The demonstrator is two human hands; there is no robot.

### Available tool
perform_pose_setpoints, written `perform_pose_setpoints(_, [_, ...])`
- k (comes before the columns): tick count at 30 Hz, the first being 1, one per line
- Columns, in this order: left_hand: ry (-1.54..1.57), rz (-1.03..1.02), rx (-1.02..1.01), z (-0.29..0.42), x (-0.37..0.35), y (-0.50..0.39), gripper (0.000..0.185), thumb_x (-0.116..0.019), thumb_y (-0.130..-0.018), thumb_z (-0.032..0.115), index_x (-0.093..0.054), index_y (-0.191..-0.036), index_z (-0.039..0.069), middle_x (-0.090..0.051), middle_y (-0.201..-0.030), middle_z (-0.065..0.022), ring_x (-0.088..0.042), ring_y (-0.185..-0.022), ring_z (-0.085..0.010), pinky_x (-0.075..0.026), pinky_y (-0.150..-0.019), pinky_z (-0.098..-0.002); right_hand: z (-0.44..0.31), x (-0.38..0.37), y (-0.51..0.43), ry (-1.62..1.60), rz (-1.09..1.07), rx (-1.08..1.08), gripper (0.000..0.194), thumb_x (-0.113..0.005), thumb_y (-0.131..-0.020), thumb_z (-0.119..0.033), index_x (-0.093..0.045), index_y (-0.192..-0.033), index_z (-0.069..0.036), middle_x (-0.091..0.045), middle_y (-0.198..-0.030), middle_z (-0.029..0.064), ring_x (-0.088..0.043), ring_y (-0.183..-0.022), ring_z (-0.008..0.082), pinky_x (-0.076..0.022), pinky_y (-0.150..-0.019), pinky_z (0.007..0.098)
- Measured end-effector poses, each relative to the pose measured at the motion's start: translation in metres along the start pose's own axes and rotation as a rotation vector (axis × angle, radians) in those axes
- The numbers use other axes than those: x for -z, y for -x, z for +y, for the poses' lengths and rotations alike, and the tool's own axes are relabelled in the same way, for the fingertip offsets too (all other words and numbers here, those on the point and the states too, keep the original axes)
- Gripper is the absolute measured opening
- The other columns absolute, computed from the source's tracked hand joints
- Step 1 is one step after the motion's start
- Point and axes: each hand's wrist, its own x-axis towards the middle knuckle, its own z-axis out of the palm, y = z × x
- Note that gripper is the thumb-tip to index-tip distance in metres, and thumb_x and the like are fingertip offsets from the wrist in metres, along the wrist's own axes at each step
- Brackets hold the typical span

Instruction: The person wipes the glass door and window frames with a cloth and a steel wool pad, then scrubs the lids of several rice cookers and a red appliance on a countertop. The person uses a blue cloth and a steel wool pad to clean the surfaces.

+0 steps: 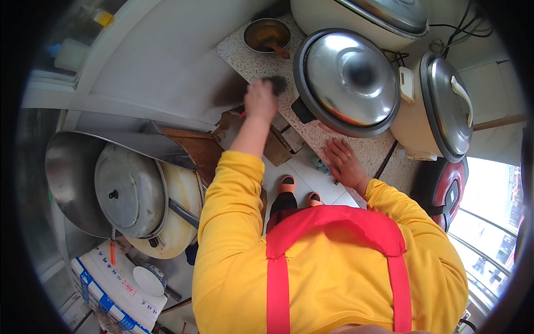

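My left hand [261,100] is over the edge of a speckled countertop [234,53], blurred, its fingers curled around something dark [277,84] that I cannot make out. A bit of red shows beside that wrist. Beyond it stands a metal bowl [259,31] with brown contents and a wooden-looking handle [278,49] leaning over the rim. My right hand [347,163] rests palm down on the counter's near edge, fingers spread, with a ring on one finger. Just past it is a large round cooker with a shiny metal lid [329,79].
More cookers with metal lids [448,100] [386,16] and a red appliance [448,192] line the right side. At left are a lidded pan [129,192] and a sack [121,284] bearing writing, with a bowl [147,280]. Boxes [277,148] lie under the counter.
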Motion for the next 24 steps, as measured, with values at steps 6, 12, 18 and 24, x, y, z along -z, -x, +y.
perform_pose_setpoints(6, [0.180,-0.187,-0.141,0.056,0.004,0.098,0.036,-0.071,-0.080,0.017,-0.059,-0.111,0.007,-0.053,-0.112,-0.0135,-0.057,-0.104,-0.0344,-0.053,-0.083,-0.0445,0.002,-0.004,0.001,-0.052,0.044,0.020,0.058,-0.063,-0.086,-0.022,-0.049,-0.141,-0.010,-0.042,-0.150,0.0130,-0.034,-0.142,0.0327,-0.0219,-0.120,0.0506])
perform_pose_setpoints(12, [0.122,-0.260,-0.298,0.116,0.002,0.150,0.038,-0.072,-0.080,0.017,-0.058,-0.114,0.006,-0.053,-0.110,-0.0135,-0.058,-0.104,-0.0329,-0.053,-0.082,-0.0427,0.003,0.001,0.017,-0.111,0.122,-0.050,0.049,-0.062,-0.087,-0.018,-0.054,-0.135,-0.010,-0.045,-0.147,0.0139,-0.037,-0.140,0.0328,-0.0238,-0.118,0.0515])
perform_pose_setpoints(18, [0.097,-0.469,-0.423,0.176,-0.019,0.135,0.028,-0.065,-0.086,0.015,-0.057,-0.108,0.000,-0.055,-0.115,-0.0201,-0.059,-0.103,-0.0387,-0.052,-0.085,-0.0465,-0.003,0.017,0.105,-0.124,0.179,-0.292,0.039,-0.062,-0.088,-0.013,-0.057,-0.126,-0.007,-0.049,-0.142,0.0157,-0.041,-0.136,0.0352,-0.0281,-0.116,0.0530])
perform_pose_setpoints(24, [0.000,-0.438,-0.296,0.278,-0.074,0.064,0.023,-0.045,-0.094,0.012,-0.057,-0.109,-0.003,-0.058,-0.115,-0.0240,-0.062,-0.102,-0.0376,-0.053,-0.086,-0.0461,-0.019,0.029,0.155,-0.210,0.213,-0.344,0.036,-0.061,-0.086,-0.009,-0.057,-0.121,-0.006,-0.051,-0.139,0.0163,-0.043,-0.133,0.0373,-0.0317,-0.114,0.0525])
